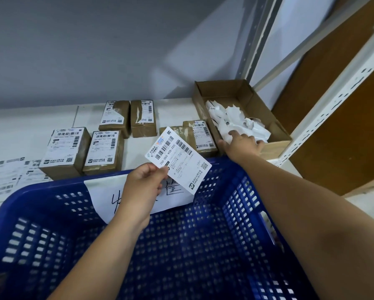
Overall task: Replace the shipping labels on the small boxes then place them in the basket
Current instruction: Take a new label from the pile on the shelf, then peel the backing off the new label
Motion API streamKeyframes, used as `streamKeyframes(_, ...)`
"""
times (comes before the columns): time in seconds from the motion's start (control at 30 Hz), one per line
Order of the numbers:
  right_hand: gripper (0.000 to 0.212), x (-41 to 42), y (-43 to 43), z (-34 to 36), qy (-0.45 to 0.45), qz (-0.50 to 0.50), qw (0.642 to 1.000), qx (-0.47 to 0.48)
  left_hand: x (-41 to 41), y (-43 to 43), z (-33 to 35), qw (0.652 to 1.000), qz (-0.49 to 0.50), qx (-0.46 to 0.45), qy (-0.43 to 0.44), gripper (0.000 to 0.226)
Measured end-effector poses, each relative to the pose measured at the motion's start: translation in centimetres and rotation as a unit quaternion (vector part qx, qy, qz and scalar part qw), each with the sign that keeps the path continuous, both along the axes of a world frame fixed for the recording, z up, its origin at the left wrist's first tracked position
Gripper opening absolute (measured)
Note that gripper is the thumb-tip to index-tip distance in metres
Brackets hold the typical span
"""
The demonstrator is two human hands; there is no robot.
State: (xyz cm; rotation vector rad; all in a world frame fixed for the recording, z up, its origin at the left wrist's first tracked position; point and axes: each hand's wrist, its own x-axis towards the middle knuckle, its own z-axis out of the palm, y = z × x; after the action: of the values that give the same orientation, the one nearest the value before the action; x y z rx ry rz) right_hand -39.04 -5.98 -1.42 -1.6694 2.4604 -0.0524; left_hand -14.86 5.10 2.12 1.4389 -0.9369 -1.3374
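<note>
**Early going: label in hand, nothing binned**

Pinches the shipping label (177,161) in the left hand (141,182), just above the basket (51,187) far rim. Rests the right hand (243,147), fingers loosely spread and gripping nothing, on paper scraps (231,118) beyond the basket's right corner. Shows small boxes (66,152) behind the basket, none inside; likely most work left.

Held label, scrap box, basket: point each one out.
held label (177,159), head view, centre of printed face
scrap box (223,88), head view, inner back wall
basket (51,188), head view, far rim left of sign
</note>
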Motion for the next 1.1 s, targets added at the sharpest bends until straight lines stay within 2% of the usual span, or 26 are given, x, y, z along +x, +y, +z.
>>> streamKeyframes(0.1,0.048,1.1,1.1,0.4,-0.087,-0.006,0.986,-0.145,-0.2,0.2,0.5,1.0,0.002,-0.005,-0.008,0.024)
streamKeyframes(0.17,0.037,2.2,1.6,1.1,-0.196,0.007,0.951,-0.239,-0.2,0.3,1.0,1.0,0.001,-0.021,-0.016,0.026)
streamKeyframes(0.23,0.031,3.5,2.2,2.2,-0.27,0.013,0.918,-0.289,-0.2,0.3,1.5,0.999,-0.006,-0.041,-0.022,0.028)
streamKeyframes(0.3,0.032,5.0,3.1,3.8,-0.391,0.016,0.882,-0.262,-0.1,0.1,2.0,0.998,-0.016,-0.055,-0.029,0.026)
streamKeyframes(0.37,0.036,6.2,4.1,5.4,-0.518,0.031,0.834,-0.185,0.0,-0.3,2.4,0.997,-0.021,-0.063,-0.044,0.027)
streamKeyframes(0.4,0.035,6.7,4.5,6.0,-0.55,0.051,0.821,-0.143,0.1,-0.5,2.6,0.996,-0.021,-0.067,-0.053,0.027)
streamKeyframes(0.5,0.021,7.6,5.2,6.6,-0.574,0.105,0.809,-0.069,0.3,-1.3,3.4,0.995,-0.019,-0.073,-0.066,0.027)
streamKeyframes(0.6,0.007,8.1,5.2,6.4,-0.582,0.097,0.803,-0.087,0.6,-2.7,3.8,0.993,-0.014,-0.069,-0.091,0.023)
streamKeyframes(0.7,0.011,8.1,5.1,6.0,-0.586,0.081,0.801,-0.093,0.8,-3.9,4.0,0.994,-0.028,-0.061,-0.089,0.015)
streamKeyframes(0.8,0.016,7.9,4.8,5.5,-0.621,0.051,0.777,-0.09,0.9,-5.2,3.5,0.997,-0.022,-0.034,-0.062,0.011)
streamKeyframes(0.87,0.017,7.8,4.3,5.0,-0.641,0.002,0.761,-0.102,1.0,-6.3,2.7,0.997,0.018,-0.031,-0.068,0.005)
streamKeyframes(0.9,0.013,7.6,4.0,4.7,-0.653,-0.035,0.749,-0.11,1.3,-6.9,2.2,0.996,0.056,-0.031,-0.06,0.014)
streamKeyframes(0.97,0.01,7.0,3.6,4.3,-0.697,-0.124,0.696,-0.122,1.8,-8.0,1.0,0.993,0.11,-0.002,-0.039,0.021)
streamKeyframes(1.03,0.015,6.5,3.3,3.9,-0.741,-0.193,0.632,-0.116,1.7,-8.7,-0.3,0.993,0.095,0.065,-0.028,0.01)
streamKeyframes(1.1,0.016,6.3,3.3,3.4,-0.76,-0.23,0.601,-0.09,0.9,-8.7,-1.5,0.992,0.061,0.109,-0.02,0.006)
